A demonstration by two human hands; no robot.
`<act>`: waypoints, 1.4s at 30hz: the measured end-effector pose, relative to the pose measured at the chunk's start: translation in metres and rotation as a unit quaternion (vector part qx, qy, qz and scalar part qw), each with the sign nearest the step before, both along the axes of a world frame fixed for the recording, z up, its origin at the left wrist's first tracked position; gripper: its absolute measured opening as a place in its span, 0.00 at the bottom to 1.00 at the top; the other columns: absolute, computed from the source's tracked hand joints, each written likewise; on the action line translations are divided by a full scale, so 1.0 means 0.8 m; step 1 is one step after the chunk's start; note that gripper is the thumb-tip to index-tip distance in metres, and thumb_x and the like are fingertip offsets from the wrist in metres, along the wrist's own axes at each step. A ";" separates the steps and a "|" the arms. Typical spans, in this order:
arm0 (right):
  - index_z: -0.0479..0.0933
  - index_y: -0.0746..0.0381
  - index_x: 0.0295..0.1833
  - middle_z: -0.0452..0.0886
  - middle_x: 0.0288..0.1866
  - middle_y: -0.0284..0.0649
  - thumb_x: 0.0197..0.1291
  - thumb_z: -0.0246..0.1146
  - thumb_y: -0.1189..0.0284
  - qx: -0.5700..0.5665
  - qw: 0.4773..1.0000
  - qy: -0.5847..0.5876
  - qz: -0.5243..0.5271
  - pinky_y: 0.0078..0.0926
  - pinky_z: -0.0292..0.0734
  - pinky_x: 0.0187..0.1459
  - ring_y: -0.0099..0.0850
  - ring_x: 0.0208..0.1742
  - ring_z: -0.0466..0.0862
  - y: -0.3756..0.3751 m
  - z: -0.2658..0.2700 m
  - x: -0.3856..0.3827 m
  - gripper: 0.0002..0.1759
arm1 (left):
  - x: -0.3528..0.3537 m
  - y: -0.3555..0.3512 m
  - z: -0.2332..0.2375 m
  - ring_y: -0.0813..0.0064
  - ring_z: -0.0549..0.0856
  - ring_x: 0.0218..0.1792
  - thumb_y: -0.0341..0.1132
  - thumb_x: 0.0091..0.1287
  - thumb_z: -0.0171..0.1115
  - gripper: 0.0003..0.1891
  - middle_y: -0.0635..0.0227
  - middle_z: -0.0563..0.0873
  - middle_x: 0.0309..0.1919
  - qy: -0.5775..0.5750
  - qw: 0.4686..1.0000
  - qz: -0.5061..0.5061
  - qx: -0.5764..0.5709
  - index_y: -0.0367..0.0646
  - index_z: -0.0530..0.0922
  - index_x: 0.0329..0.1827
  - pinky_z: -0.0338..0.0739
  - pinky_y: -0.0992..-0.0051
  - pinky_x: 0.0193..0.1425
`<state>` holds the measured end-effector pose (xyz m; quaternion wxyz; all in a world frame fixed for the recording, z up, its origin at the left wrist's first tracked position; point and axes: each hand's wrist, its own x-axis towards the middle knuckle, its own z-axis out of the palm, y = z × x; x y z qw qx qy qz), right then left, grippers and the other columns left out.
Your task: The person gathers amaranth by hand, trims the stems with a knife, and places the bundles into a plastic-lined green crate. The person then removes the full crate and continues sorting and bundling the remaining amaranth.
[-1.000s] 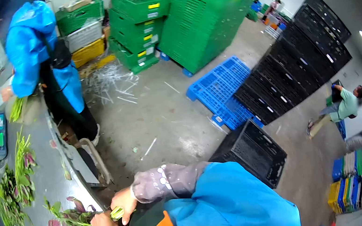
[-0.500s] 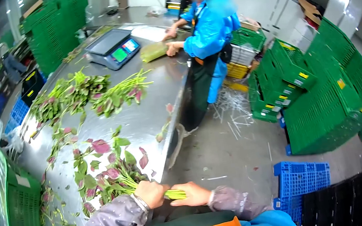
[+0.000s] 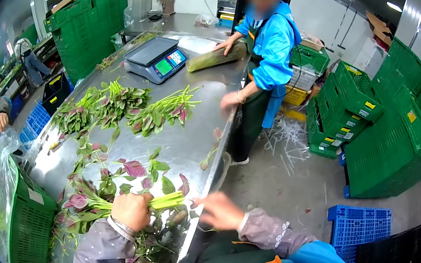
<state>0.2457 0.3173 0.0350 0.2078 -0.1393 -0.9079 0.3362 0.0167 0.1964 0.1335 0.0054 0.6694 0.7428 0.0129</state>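
Observation:
My left hand (image 3: 133, 211) is closed round a bunch of amaranth greens (image 3: 83, 202), above the near edge of the steel table. Its red-green leaves point left and the pale stem ends (image 3: 169, 199) stick out to the right of my fist. My right hand (image 3: 222, 211), blurred, is just right of the stem ends, with fingers stretched toward them and nothing seen in it. Below the bunch, loose leaves (image 3: 145, 257) and a brownish stick-like thing (image 3: 177, 217) lie on the table.
Sorted bunches (image 3: 155, 112) lie farther up the steel table (image 3: 209, 120), near a digital scale (image 3: 155, 60). A co-worker (image 3: 272, 50) stands at the right edge beside a wrapped green package (image 3: 215, 58). Green crates (image 3: 30, 226) stand left, others (image 3: 397, 129) right.
My left hand has moved left and up with the bunch. My right hand has let go of the stems. The co-worker has turned, one hand still on the package.

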 end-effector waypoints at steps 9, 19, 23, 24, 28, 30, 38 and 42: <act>0.65 0.67 0.56 0.78 0.38 0.51 0.41 0.69 0.64 0.044 0.992 -0.105 0.052 0.42 0.69 0.46 0.48 0.44 0.78 -0.028 0.046 -0.063 0.37 | 0.045 0.006 -0.046 0.59 0.82 0.20 0.34 0.40 0.61 0.06 0.59 0.79 0.15 -0.030 0.998 -0.030 -0.057 0.45 0.79 0.21 0.75 0.62 0.25; 0.74 0.54 0.37 0.78 0.22 0.42 0.52 0.62 0.58 -0.032 0.988 -0.110 0.101 0.39 0.73 0.27 0.43 0.26 0.80 0.049 0.032 -0.099 0.13 | -0.031 -0.018 -0.021 0.58 0.81 0.38 0.36 0.41 0.71 0.21 0.59 0.82 0.31 -0.141 0.987 0.077 0.021 0.44 0.77 0.40 0.72 0.62 0.45; 0.76 0.56 0.36 0.77 0.22 0.44 0.52 0.65 0.64 -0.047 0.990 -0.018 0.129 0.34 0.72 0.27 0.37 0.24 0.80 0.129 0.069 -0.142 0.10 | -0.069 -0.046 0.013 0.60 0.79 0.44 0.42 0.40 0.75 0.33 0.61 0.81 0.41 -0.125 0.973 0.160 0.113 0.46 0.73 0.52 0.68 0.65 0.52; 0.76 0.58 0.35 0.76 0.22 0.43 0.51 0.66 0.67 -0.068 0.987 0.025 0.143 0.31 0.72 0.27 0.33 0.23 0.78 0.149 0.085 -0.155 0.09 | -0.078 -0.058 0.019 0.59 0.79 0.44 0.40 0.39 0.75 0.34 0.61 0.81 0.41 -0.112 0.964 0.219 0.097 0.46 0.73 0.53 0.69 0.65 0.52; 0.77 0.63 0.37 0.75 0.24 0.42 0.49 0.68 0.72 -0.124 0.976 0.109 0.141 0.23 0.70 0.30 0.24 0.25 0.73 0.230 0.119 -0.193 0.11 | -0.107 -0.135 0.014 0.56 0.80 0.43 0.32 0.40 0.74 0.33 0.59 0.82 0.40 -0.076 0.935 0.330 0.101 0.46 0.72 0.54 0.72 0.64 0.49; 0.76 0.63 0.39 0.77 0.27 0.43 0.50 0.68 0.71 -0.066 0.991 0.078 0.082 0.24 0.70 0.32 0.27 0.27 0.75 0.275 0.102 -0.207 0.12 | -0.105 -0.178 -0.013 0.58 0.81 0.43 0.33 0.41 0.75 0.33 0.57 0.82 0.40 -0.140 0.895 0.420 0.050 0.44 0.72 0.54 0.74 0.65 0.47; 0.77 0.55 0.47 0.80 0.42 0.46 0.46 0.68 0.55 0.143 0.900 -0.409 -0.055 0.42 0.72 0.47 0.46 0.47 0.78 0.448 -0.156 -0.218 0.24 | 0.013 -0.263 -0.133 0.60 0.83 0.43 0.38 0.47 0.73 0.26 0.57 0.84 0.40 -0.300 0.776 0.550 -0.076 0.44 0.76 0.50 0.77 0.67 0.46; 0.74 0.58 0.51 0.80 0.45 0.48 0.38 0.72 0.52 0.118 0.923 -0.365 -0.018 0.41 0.72 0.49 0.46 0.49 0.78 0.458 -0.137 -0.215 0.34 | 0.067 -0.270 -0.159 0.62 0.84 0.40 0.40 0.50 0.70 0.22 0.59 0.84 0.38 -0.364 0.729 0.579 -0.033 0.44 0.77 0.48 0.77 0.67 0.43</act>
